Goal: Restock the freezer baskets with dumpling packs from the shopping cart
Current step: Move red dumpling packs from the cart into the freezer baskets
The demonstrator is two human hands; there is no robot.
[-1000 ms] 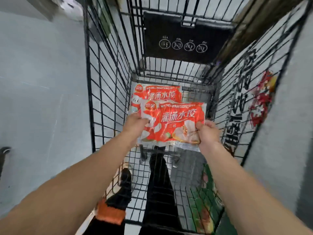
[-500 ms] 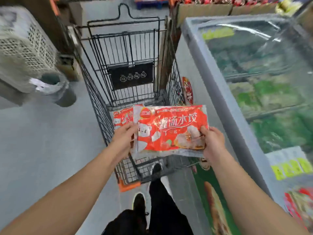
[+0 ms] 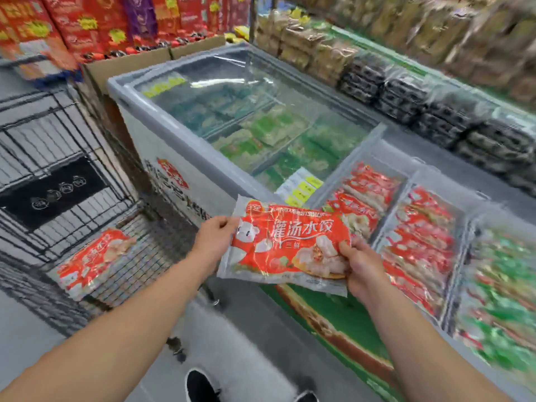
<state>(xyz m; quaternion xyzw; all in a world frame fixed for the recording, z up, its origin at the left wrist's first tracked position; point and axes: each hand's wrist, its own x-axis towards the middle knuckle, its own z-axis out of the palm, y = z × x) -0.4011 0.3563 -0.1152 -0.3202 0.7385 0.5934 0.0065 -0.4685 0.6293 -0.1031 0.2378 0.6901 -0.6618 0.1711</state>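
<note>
The freezer (image 3: 162, 146) fills the right of the frame, its basket (image 3: 390, 220) of red packs open at centre right. My left hand (image 3: 213, 237) and right hand (image 3: 359, 266) pinch the dumpling pack (image 3: 285, 249) at centre; I should lay it flat on that stack.

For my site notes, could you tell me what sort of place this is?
Most likely a grocery store's frozen aisle: a glass-topped chest freezer holds packaged food, shelves of packaged goods stand behind it, and a wire shopping cart is alongside.

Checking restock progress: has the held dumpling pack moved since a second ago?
Yes. The dumpling pack, held by both hands, has left the shopping cart and moved right, to the freezer edge.
</note>
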